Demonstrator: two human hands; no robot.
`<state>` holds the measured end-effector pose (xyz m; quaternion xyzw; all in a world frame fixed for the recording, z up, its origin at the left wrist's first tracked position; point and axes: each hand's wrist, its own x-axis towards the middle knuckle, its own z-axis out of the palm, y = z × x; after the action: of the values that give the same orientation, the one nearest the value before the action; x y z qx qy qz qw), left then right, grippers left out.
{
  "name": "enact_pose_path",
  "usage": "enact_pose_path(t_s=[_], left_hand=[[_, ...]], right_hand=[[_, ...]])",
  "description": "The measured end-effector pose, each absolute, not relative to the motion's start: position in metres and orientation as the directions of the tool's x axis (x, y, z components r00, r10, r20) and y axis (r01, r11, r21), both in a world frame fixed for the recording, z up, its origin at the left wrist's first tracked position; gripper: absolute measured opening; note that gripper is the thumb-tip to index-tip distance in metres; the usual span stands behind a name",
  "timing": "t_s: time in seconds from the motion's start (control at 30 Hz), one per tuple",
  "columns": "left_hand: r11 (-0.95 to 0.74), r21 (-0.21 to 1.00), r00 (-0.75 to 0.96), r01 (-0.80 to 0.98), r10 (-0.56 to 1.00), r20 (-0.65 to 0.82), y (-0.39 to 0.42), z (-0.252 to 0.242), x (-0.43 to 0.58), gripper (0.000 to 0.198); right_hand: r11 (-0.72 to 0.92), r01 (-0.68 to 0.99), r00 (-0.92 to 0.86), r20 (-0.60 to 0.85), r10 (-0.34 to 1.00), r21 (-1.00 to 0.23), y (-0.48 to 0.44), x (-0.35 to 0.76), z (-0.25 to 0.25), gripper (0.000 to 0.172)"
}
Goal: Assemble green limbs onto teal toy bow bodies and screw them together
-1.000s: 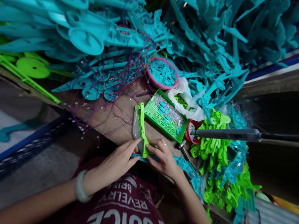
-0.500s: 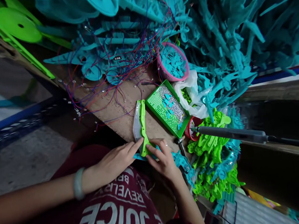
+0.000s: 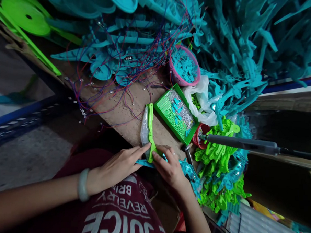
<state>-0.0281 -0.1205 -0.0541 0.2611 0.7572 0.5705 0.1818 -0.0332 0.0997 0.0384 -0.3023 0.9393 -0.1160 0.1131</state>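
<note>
A bright green plastic part (image 3: 150, 123) stands slantwise at the near edge of the table, with a clear film-like piece (image 3: 144, 127) along its left side. My left hand (image 3: 119, 169) reaches from the left, its extended fingers pressed against the lower part of the green piece. My right hand (image 3: 169, 164), wearing a ring, has its bent fingers closed on the lower end from the right. A blue plastic piece (image 3: 146, 162) passes beneath, partly hidden by both hands. The undersides of my fingers do not show.
A green tray (image 3: 168, 121) holds small screws and blue bits. Near it stand a pink basket (image 3: 198, 73), a red basket (image 3: 198, 142) and a hanging grey electric screwdriver (image 3: 241, 140). Green parts (image 3: 216, 165), blue parts (image 3: 234, 41) and tangled wires (image 3: 123, 76) crowd around.
The camera view has shifted slightly, so the tabletop appears a little farther right. Both hands stay on the green part with nearly the same hold.
</note>
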Motion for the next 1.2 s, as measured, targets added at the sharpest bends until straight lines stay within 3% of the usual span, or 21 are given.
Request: enact_pose_path(t_s=[0.17,0.33,0.63,0.77,0.93,1.1,1.2], left_hand=[[0.359,0.766,-0.708,0.534,0.685,0.172,-0.130,-0.046,-0.038,0.063],[0.186,0.674,-0.578,0.715,0.700,0.420,-0.142,-0.044,-0.070,0.050],[0.371,0.541,-0.607,0.755,0.707,0.362,-0.145,-0.052,-0.080,0.046],[0.429,0.567,-0.681,0.703,0.635,0.364,-0.151,-0.051,-0.078,0.043],[0.439,0.549,-0.671,0.711,0.656,0.345,-0.152,-0.045,-0.085,0.041],[0.457,0.413,-0.611,0.788,0.665,0.429,-0.154,-0.048,-0.092,0.039],[0.436,0.426,-0.607,0.793,0.629,0.486,-0.155,-0.053,-0.093,0.041]], right_hand=[[0.761,-0.597,-0.761,-0.123,-0.637,-0.255,0.106,-0.019,0.031,0.041],[0.760,-0.630,-0.755,-0.104,-0.648,-0.161,0.110,-0.005,0.025,0.041],[0.726,-0.656,-0.724,-0.101,-0.683,-0.207,0.111,-0.015,0.025,0.034],[0.741,-0.618,-0.753,-0.074,-0.654,-0.262,0.113,-0.014,0.021,0.034],[0.737,-0.592,-0.766,-0.057,-0.640,-0.324,0.116,-0.016,0.017,0.039],[0.738,-0.567,-0.782,-0.043,-0.622,-0.367,0.117,-0.019,0.016,0.042],[0.728,-0.561,-0.792,0.001,-0.610,-0.394,0.117,-0.020,0.014,0.044]])
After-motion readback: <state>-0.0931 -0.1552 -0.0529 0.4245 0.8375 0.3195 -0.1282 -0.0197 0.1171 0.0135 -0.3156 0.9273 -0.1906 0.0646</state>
